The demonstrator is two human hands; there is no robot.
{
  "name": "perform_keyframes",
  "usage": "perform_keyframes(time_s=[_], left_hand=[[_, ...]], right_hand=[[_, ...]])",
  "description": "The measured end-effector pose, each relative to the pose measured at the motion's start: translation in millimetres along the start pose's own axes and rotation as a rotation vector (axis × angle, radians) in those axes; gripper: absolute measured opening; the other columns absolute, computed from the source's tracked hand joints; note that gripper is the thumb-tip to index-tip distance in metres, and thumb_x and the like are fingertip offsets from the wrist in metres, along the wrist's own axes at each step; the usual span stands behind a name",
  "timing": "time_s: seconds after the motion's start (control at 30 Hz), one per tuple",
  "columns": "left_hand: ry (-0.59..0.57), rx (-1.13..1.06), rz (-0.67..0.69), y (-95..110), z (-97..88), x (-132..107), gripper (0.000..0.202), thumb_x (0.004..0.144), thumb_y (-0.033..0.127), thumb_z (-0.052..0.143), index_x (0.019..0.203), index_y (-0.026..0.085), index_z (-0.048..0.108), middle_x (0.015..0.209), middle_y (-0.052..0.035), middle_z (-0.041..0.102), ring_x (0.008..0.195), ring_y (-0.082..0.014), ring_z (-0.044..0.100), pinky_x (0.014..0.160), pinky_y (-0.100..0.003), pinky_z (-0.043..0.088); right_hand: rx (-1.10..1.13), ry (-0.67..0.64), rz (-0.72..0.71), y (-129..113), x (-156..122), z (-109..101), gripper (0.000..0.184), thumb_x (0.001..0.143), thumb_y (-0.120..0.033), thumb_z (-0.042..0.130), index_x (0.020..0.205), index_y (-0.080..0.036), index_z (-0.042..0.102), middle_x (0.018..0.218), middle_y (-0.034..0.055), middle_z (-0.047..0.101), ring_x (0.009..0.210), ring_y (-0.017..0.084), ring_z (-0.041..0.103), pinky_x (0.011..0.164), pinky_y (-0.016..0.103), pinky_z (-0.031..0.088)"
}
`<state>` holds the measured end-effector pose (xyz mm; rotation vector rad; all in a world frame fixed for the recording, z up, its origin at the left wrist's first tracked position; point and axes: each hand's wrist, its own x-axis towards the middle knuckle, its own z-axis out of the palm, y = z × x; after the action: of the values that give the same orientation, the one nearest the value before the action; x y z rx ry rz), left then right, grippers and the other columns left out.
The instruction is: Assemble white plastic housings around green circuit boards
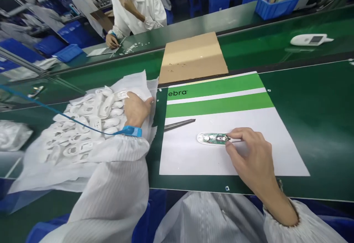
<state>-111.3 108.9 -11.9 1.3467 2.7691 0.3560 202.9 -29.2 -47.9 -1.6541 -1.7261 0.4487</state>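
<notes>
1. The right hand [249, 154] was at work on a small oval white housing [201, 138] that lay flat on a printed white sheet [188, 158]. Its thumb and forefinger closed narrowly on the housing's right end, and the fingertips [229, 142] met a green circuit board [212, 138] seated in it.
2. The left hand [135, 108] lay curled over a heap of white plastic parts [80, 132] in a white plastic bag [132, 82], close to the bag's right edge. Whether it gripped anything could not be told.
3. A blue wrist strap [131, 131] circled the left wrist, and its blue cord [55, 114] ran off to the left.
4. The step in hand appeared to be close fingertip work on the exposed board. Such a spot seemed to call for a steady, light pinch, since the board's small components lay open.
5. Dark tweezers [179, 125] lay on the sheet, just left of the housing and untouched by either hand.
6. Beyond the sheet lay a flat cardboard piece [190, 56] on the green tabletop [309, 125], and a white handheld device [309, 40] lay further right.
7. Across the far side, a co-worker's hand [112, 41] worked near a scatter of small white pieces [132, 47]. Blue plastic bins [276, 7] stood in the background.
</notes>
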Motion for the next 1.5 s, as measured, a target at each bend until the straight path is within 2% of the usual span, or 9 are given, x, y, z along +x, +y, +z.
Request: perform_keyframes(time_s=[0.17, 0.27, 0.37, 0.43, 0.57, 0.73, 1.03, 1.23, 1.5], left_hand=[[-0.140, -0.021, 0.142, -5, -32.7, -1, 0.050, 0.082, 0.045, 0.067, 0.115, 0.009, 0.056, 0.106, -0.0137, 0.066, 0.094, -0.0265, 0.063, 0.081, -0.042, 0.050], [-0.137, -0.071, 0.390, 4, -43.2, -21, 0.035, 0.088, 0.046, 0.060, 0.107, 0.016, 0.060, 0.107, -0.0076, 0.061, 0.092, -0.0188, 0.060, 0.085, -0.038, 0.050], [-0.219, -0.058, 0.851, 18, -31.3, -54, 0.022, 0.091, 0.039, 0.057, 0.091, 0.017, 0.062, 0.111, -0.0090, 0.057, 0.100, -0.0209, 0.058, 0.092, -0.039, 0.050], [-0.308, -0.033, 1.049, 26, -17.4, -78, 0.016, 0.093, 0.028, 0.051, 0.091, 0.016, 0.062, 0.114, -0.0108, 0.058, 0.105, -0.0238, 0.058, 0.094, -0.041, 0.050], [-0.307, -0.080, 1.142, 35, -4.2, -118, 0.019, 0.098, 0.019, 0.040, 0.104, 0.015, 0.057, 0.126, -0.0133, 0.057, 0.118, -0.0262, 0.054, 0.098, -0.043, 0.050], [-0.399, -0.156, 1.417, 46, -3.4, -153, 0.005, 0.098, 0.018, 0.049, 0.102, 0.016, 0.052, 0.127, -0.0109, 0.055, 0.117, -0.0233, 0.052, 0.098, -0.039, 0.050], [-0.394, -0.152, 1.433, 49, 3.9, -161, 0.033, 0.095, 0.017, 0.057, 0.126, 0.019, 0.046, 0.123, -0.0070, 0.063, 0.118, -0.0219, 0.054, 0.098, -0.037, 0.050], [-0.386, -0.099, 1.456, 57, -1.0, -162, 0.027, 0.095, 0.019, 0.057, 0.122, 0.020, 0.054, 0.123, -0.0064, 0.066, 0.115, -0.0233, 0.057, 0.094, -0.039, 0.052], [-0.419, -0.013, 1.354, 67, -3.6, -172, 0.015, 0.096, 0.022, 0.054, 0.105, 0.016, 0.064, 0.098, -0.0088, 0.071, 0.096, -0.0238, 0.060, 0.078, -0.037, 0.056]], right_hand=[[-0.037, 0.013, -0.021, 2, -4, 3, 0.012, 0.086, -0.030, 0.056, 0.093, -0.025, 0.064, 0.104, 0.0030, 0.071, 0.097, 0.027, 0.060, 0.080, 0.041, 0.039], [-0.030, 0.022, -0.024, 1, -4, 5, 0.010, 0.086, -0.030, 0.057, 0.091, -0.025, 0.064, 0.104, 0.0035, 0.071, 0.097, 0.027, 0.060, 0.079, 0.040, 0.038], [-0.023, 0.030, 0.003, 1, -2, 2, 0.009, 0.088, -0.030, 0.057, 0.090, -0.025, 0.064, 0.103, 0.0038, 0.071, 0.097, 0.027, 0.060, 0.080, 0.041, 0.039], [-0.004, -0.039, 0.000, 5, 0, -3, 0.015, 0.091, -0.033, 0.056, 0.098, -0.025, 0.066, 0.109, 0.0042, 0.070, 0.102, 0.027, 0.059, 0.084, 0.043, 0.040], [0.014, -0.216, -0.069, 17, 3, -17, 0.032, 0.096, -0.038, 0.052, 0.124, -0.026, 0.062, 0.118, 0.0054, 0.066, 0.108, 0.026, 0.056, 0.088, 0.042, 0.043], [-0.068, -0.134, -0.094, 26, 2, -15, 0.026, 0.097, -0.037, 0.054, 0.114, -0.028, 0.070, 0.102, 0.0035, 0.067, 0.092, 0.022, 0.056, 0.076, 0.038, 0.041], [-0.040, -0.121, -0.100, 25, 2, -14, 0.026, 0.098, -0.038, 0.051, 0.112, -0.029, 0.071, 0.099, 0.0032, 0.068, 0.090, 0.021, 0.056, 0.075, 0.037, 0.041], [-0.031, -0.117, -0.101, 25, 3, -13, 0.025, 0.098, -0.038, 0.052, 0.110, -0.030, 0.072, 0.098, 0.0021, 0.069, 0.090, 0.020, 0.056, 0.075, 0.037, 0.040], [-0.043, -0.124, -0.098, 25, 2, -15, 0.023, 0.097, -0.036, 0.054, 0.108, -0.029, 0.073, 0.096, 0.0030, 0.069, 0.086, 0.021, 0.055, 0.074, 0.037, 0.039]])
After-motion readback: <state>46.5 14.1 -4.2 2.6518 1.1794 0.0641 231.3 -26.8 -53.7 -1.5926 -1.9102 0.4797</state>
